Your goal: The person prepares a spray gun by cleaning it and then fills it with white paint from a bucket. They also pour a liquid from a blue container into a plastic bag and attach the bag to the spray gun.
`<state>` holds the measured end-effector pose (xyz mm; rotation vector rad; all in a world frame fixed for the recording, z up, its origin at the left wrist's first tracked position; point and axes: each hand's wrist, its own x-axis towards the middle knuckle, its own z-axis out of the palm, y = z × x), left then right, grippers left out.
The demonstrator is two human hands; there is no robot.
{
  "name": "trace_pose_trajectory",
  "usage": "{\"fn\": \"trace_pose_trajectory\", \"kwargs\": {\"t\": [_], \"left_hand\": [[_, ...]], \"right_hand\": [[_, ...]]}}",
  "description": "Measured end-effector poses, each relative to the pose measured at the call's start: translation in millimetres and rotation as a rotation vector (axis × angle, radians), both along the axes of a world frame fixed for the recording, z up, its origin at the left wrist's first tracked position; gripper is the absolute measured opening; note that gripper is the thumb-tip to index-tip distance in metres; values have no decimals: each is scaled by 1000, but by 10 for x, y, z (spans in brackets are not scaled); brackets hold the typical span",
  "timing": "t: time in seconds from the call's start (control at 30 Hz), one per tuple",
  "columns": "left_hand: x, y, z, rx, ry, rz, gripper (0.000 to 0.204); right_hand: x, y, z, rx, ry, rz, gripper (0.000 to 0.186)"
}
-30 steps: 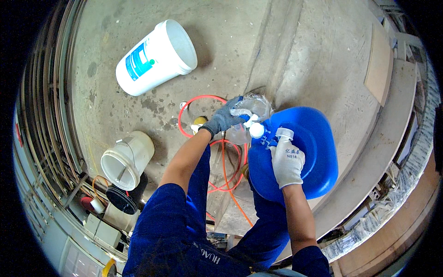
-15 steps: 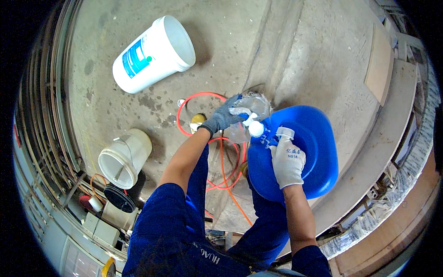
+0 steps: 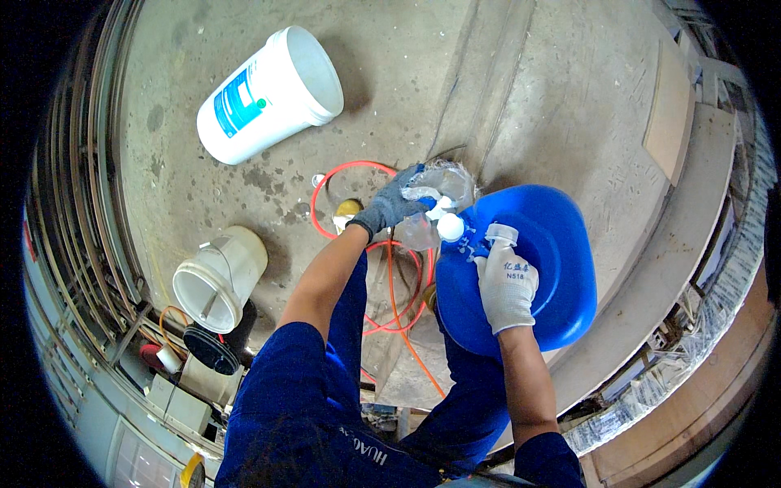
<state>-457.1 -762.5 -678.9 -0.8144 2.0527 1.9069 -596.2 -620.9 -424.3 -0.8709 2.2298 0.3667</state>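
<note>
Cloth gloves cover both of my hands. My left hand (image 3: 392, 203), in grey, is curled around the edge of a clear plastic thing (image 3: 457, 184), which sticks out at two o'clock. At four o'clock from that hand, a white round cap (image 3: 450, 228) is just beside the blue jug (image 3: 561, 244). My right hand (image 3: 508, 285), in white, is bent snug on top of the jug; a see-through cap (image 3: 502, 235) is at its twelve o'clock, but I can't tell if I pinch it. An orange hose (image 3: 358, 163) loops from ten to six o'clock around my left hand. Farther off, the big white bucket (image 3: 272, 89) is at ten o'clock, its mouth facing two. The cream pail (image 3: 244, 252) is at eight. Since a second ago, both have slid a tiny bit toward ten in my view. My right hand has stayed put on the jug.
</note>
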Motion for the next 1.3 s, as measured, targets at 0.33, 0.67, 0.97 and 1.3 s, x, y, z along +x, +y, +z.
{"fn": "trace_pose_trajectory", "kwargs": {"t": [0.33,0.67,0.97,1.3], "left_hand": [[-32,-11,77,115,6,64,86],[-22,-7,56,78,1,43,85],[-24,28,-21,136,-10,98,93],[-34,7,32,155,1,82,95]], "right_hand": [[17,30,-7,-61,26,-10,25],[19,-1,2,-27,23,-6,28],[-3,39,-33,-47,3,6,28],[-17,-40,32,5,-14,-25,29]]}}
